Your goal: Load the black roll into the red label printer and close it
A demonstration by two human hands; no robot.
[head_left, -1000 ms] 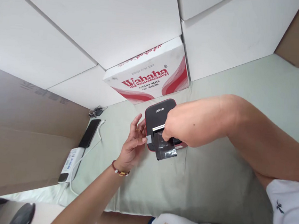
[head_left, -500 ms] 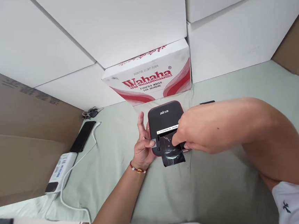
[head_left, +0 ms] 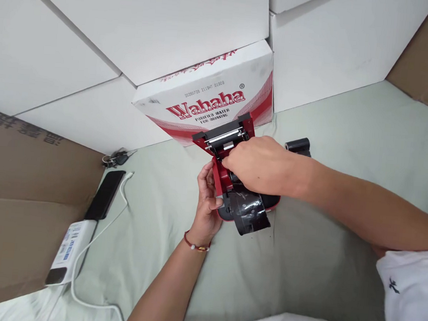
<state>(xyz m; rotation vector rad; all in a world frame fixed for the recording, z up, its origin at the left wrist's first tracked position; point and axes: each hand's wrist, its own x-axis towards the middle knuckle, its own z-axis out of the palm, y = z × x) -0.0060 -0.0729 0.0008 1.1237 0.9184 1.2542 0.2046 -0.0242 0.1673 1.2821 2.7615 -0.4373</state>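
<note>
A black and red portable printer (head_left: 222, 178) has its lid (head_left: 225, 136) swung up, baring a red interior and a roller. My left hand (head_left: 208, 202) grips the printer's left side, thumb on the black front corner. Over the open compartment, my right hand (head_left: 264, 165) is bent with its fingertips down by the hinge; what they pinch, if anything, is hidden. A shiny black film strip (head_left: 250, 214) hangs out of the printer's front edge. Right of the printer lies a small black roll (head_left: 297, 145), partly behind my right forearm.
A Wahaha water carton (head_left: 211, 100) stands behind the printer against white boxes (head_left: 320, 55). Along the left are keys (head_left: 115, 158), a black phone-like slab (head_left: 106, 194), a white box (head_left: 71, 250) and a white cable (head_left: 98, 235). Green cloth (head_left: 324, 270) covers the surface.
The printer's lid has gone from closed to raised. My right hand has moved left and up, from the film strip into the open compartment. The view has shifted slightly.
</note>
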